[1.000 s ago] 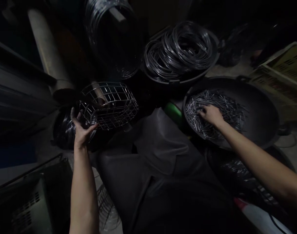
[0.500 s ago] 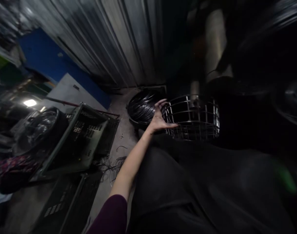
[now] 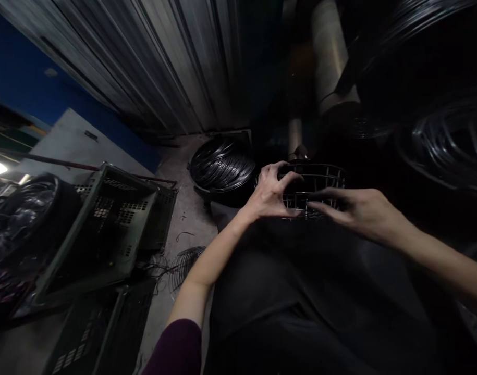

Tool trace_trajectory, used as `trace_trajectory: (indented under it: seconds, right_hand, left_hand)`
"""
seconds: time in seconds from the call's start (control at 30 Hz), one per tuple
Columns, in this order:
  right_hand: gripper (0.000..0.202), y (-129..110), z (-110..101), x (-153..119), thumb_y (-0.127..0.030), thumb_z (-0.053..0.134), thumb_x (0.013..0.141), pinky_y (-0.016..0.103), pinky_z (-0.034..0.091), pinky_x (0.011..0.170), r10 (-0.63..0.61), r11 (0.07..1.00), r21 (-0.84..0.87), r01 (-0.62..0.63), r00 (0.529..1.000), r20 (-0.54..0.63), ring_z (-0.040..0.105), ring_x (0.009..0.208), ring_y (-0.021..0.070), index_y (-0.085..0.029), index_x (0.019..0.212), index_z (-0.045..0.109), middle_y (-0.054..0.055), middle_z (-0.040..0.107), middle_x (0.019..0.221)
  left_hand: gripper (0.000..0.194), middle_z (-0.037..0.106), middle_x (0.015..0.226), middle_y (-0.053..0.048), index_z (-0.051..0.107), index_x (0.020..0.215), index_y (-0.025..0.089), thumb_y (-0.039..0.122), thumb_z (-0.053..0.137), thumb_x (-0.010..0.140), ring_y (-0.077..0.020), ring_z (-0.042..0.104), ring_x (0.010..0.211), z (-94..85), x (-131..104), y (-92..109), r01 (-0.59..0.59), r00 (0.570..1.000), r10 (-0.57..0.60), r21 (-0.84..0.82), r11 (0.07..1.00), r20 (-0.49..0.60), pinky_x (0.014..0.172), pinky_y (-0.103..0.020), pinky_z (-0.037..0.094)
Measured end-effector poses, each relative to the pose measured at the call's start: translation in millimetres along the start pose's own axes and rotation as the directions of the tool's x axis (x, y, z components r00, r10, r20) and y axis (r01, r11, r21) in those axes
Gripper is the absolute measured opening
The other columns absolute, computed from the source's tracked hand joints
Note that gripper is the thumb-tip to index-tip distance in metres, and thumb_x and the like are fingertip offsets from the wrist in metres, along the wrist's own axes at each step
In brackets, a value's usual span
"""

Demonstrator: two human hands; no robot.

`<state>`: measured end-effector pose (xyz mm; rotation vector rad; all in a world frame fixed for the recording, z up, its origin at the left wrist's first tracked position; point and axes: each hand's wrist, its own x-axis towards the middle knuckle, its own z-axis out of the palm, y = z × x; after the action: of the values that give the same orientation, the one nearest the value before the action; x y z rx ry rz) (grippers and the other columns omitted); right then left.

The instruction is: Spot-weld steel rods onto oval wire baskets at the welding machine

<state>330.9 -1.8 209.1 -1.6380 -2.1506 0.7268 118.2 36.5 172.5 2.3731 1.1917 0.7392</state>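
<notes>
A round wire basket (image 3: pixel 318 172) of thin metal rods sits over my dark-clothed lap. My left hand (image 3: pixel 271 191) grips its left side, fingers curled over the upper rods and thumb lower down. From the right, my right hand (image 3: pixel 350 208) has thumb and forefinger closed on the near rods of the basket. Whether a small piece is also pinched there cannot be seen. Left of the basket stands a black tub (image 3: pixel 222 164) with a coil of shiny dark wire in it.
Green plastic crates (image 3: pixel 99 224) stand on the left. Bent wire pieces (image 3: pixel 185 263) lie on the concrete floor (image 3: pixel 183 208). Behind rises a corrugated metal wall (image 3: pixel 175 57). A thick metal post (image 3: pixel 330 52) and large wire coils (image 3: pixel 453 135) are at the right.
My right hand has come into view and closed on the near rods. My left hand has moved right, from the basket's edge to a curled hold on it. The view has shifted.
</notes>
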Motion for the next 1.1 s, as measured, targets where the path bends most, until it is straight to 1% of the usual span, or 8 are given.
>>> trace_trajectory:
  seconds: [0.07, 0.13, 0.23, 0.4, 0.47, 0.7, 0.9, 1.1]
  right_hand:
    - [0.047, 5.5, 7.0, 1.2, -0.048, 0.054, 0.086, 0.031, 0.046, 0.05, -0.196, 0.919, -0.346, 0.186, 0.981, 0.007, 0.069, 0.07, 0.0238, -0.021, 0.12, 0.07, 0.007, 0.074, 0.1]
    - [0.045, 13.1, 10.4, -3.5, -0.033, 0.051, 0.089, 0.029, 0.037, 0.043, -0.304, 0.799, -0.521, 0.302, 0.949, 0.085, 0.067, 0.064, 0.0211, -0.023, 0.13, 0.064, 0.005, 0.073, 0.106]
    - [0.043, 20.0, 8.9, -7.8, -0.02, 0.049, 0.088, 0.027, 0.035, 0.041, -0.445, 0.69, -0.592, 0.416, 0.889, 0.107, 0.061, 0.051, 0.0155, -0.025, 0.126, 0.067, -0.001, 0.074, 0.1]
    - [0.034, 16.5, 0.2, -0.6, -0.018, 0.042, 0.092, 0.025, 0.035, 0.043, -0.727, 0.555, -0.637, 0.536, 0.684, -0.057, 0.059, 0.049, 0.0122, -0.022, 0.101, 0.075, -0.002, 0.074, 0.082]
    - [0.034, 15.0, -1.9, 2.4, -0.017, 0.041, 0.093, 0.024, 0.035, 0.043, -0.76, 0.538, -0.638, 0.551, 0.645, -0.084, 0.058, 0.048, 0.0114, -0.022, 0.096, 0.075, -0.002, 0.074, 0.079]
    - [0.032, 19.1, -3.4, 9.5, -0.018, 0.043, 0.091, 0.024, 0.035, 0.044, -0.756, 0.549, -0.61, 0.571, 0.65, -0.072, 0.058, 0.047, 0.0118, -0.024, 0.096, 0.074, -0.002, 0.074, 0.077]
    - [0.037, 13.8, -6.7, 15.3, -0.015, 0.037, 0.093, 0.024, 0.037, 0.043, -0.797, 0.502, -0.64, 0.582, 0.598, -0.082, 0.058, 0.047, 0.0111, -0.021, 0.092, 0.073, -0.001, 0.073, 0.075]
    - [0.036, 9.9, -13.1, 21.7, -0.018, 0.039, 0.094, 0.025, 0.032, 0.04, -0.784, 0.53, -0.612, 0.587, 0.614, -0.09, 0.056, 0.046, 0.0117, -0.023, 0.093, 0.074, -0.001, 0.073, 0.074]
  left_hand:
    - [0.072, 0.041, 0.139, -0.016, 0.06, 0.114, 0.023, 0.047, 0.088, 0.051, -0.0399, 0.035, 0.134, 0.4, 0.6, 0.7, 0.016, 1.0, -0.016, -0.026, 1.0, 0.0, 0.109, -0.059, 0.034]
    - [0.071, 0.041, 0.14, -0.016, 0.059, 0.112, 0.023, 0.045, 0.088, 0.051, -0.0404, 0.035, 0.134, 1.3, 0.9, 0.1, 0.034, 0.999, -0.035, -0.054, 0.998, -0.008, 0.109, -0.059, 0.034]
    - [0.07, 0.04, 0.139, -0.016, 0.059, 0.11, 0.022, 0.041, 0.089, 0.049, -0.0397, 0.035, 0.134, 3.2, 1.7, -0.8, 0.051, 0.998, -0.052, -0.076, 0.996, -0.02, 0.109, -0.06, 0.035]
    - [0.069, 0.039, 0.14, -0.018, 0.058, 0.107, 0.02, 0.044, 0.089, 0.049, -0.0396, 0.034, 0.135, 4.9, 5.6, -0.7, 0.048, 0.998, -0.051, -0.076, 0.996, -0.03, 0.11, -0.059, 0.035]
    - [0.069, 0.039, 0.14, -0.019, 0.059, 0.106, 0.019, 0.044, 0.089, 0.049, -0.0395, 0.034, 0.135, 5.5, 7.2, -0.8, 0.045, 0.998, -0.049, -0.07, 0.997, -0.049, 0.11, -0.059, 0.035]
    - [0.068, 0.039, 0.142, -0.017, 0.059, 0.107, 0.02, 0.042, 0.088, 0.049, -0.0383, 0.035, 0.134, 5.0, 10.4, -2.7, 0.042, 0.997, -0.046, -0.069, 0.997, -0.054, 0.11, -0.059, 0.036]
    - [0.069, 0.039, 0.141, -0.018, 0.06, 0.107, 0.019, 0.043, 0.088, 0.049, -0.0401, 0.035, 0.135, 0.0, 14.1, -4.6, 0.057, 0.998, -0.06, -0.094, 0.994, -0.028, 0.109, -0.059, 0.037]
    - [0.069, 0.038, 0.142, -0.018, 0.059, 0.109, 0.021, 0.041, 0.087, 0.05, -0.0423, 0.034, 0.135, -5.6, 21.6, -4.3, 0.102, 0.995, -0.104, -0.101, 0.99, -0.012, 0.102, -0.062, 0.042]
